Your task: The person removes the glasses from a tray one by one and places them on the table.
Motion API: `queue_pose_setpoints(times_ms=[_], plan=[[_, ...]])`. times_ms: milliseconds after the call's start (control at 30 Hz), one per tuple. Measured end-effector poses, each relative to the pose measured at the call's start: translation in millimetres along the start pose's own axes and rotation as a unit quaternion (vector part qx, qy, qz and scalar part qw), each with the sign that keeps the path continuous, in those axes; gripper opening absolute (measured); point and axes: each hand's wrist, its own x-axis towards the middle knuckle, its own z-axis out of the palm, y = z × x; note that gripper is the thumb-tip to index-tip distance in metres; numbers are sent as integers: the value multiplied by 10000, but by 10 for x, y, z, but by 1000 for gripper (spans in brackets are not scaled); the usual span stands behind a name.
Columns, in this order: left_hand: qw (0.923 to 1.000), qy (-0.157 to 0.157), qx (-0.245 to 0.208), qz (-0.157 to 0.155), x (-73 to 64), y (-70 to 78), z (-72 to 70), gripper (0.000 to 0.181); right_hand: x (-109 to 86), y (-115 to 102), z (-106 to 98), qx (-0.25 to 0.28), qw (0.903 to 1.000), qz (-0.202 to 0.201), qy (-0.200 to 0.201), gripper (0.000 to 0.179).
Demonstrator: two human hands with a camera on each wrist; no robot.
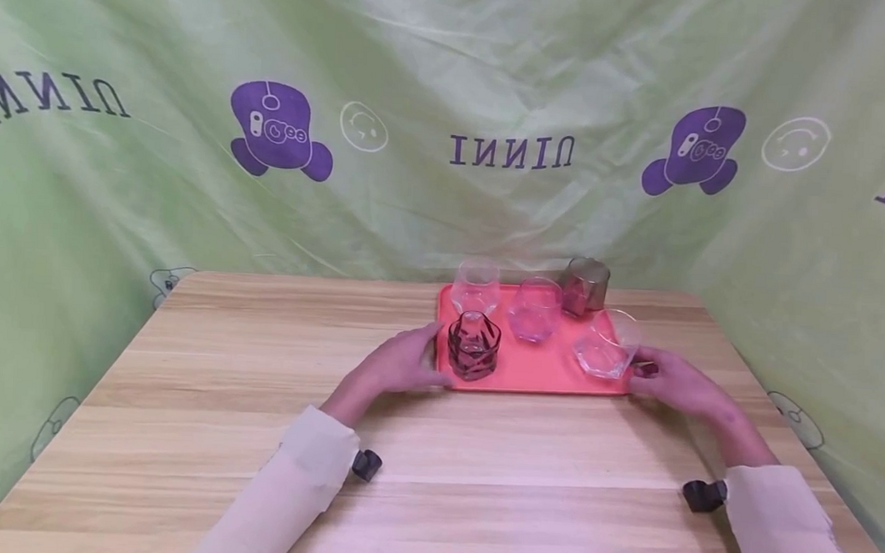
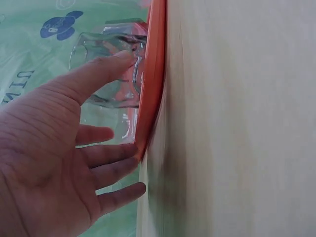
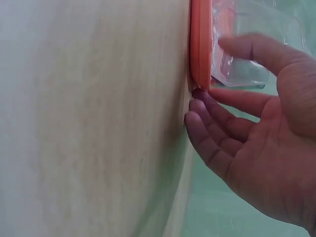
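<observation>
A red-orange tray (image 1: 535, 375) lies on the wooden table, loaded with several faceted glasses. My left hand (image 1: 402, 362) is at its left side, fingertips against the edge and thumb reaching toward the smoky dark glass (image 1: 473, 349). On the right, my other hand (image 1: 673, 385) has its fingertips by the tray's side, fingers slightly bent, thumb up near a clear glass (image 1: 606, 352). Neither hand visibly grips the tray or a glass. At the back stand another clear glass (image 1: 476, 291), a pinkish-looking clear glass (image 1: 534, 310) and a brownish, shiny glass (image 1: 586, 286).
The wooden table (image 1: 219, 382) stretches to the left and front of the tray. A green printed curtain (image 1: 423, 75) hangs close behind the table's back edge and along both sides. Black wrist devices (image 1: 367, 465) sit by the sleeves.
</observation>
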Motion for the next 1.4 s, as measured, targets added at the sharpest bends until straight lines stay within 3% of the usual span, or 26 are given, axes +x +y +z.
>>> queue_pose_setpoints(times_ms=[300,633,800,967,1133,1400], plan=[[9977,608,-292,68,48,75,56,102,-13,70,-28,352,9988,-219,-250,70],[9894,744,-1240,113,102,160,149,97,53,169,-68,490,9980,-143,-373,93],[9841,682,-1605,324,138,175,191,88,75,227,-71,457,9981,-75,-416,97],[9809,661,-1768,460,164,177,214,83,110,251,-74,97,9987,-30,-490,98],[9791,616,-1881,464,179,194,224,81,126,252,-89,-383,9967,336,-637,102],[9801,554,-1883,309,193,190,241,80,142,246,-80,-764,9923,588,-781,106]])
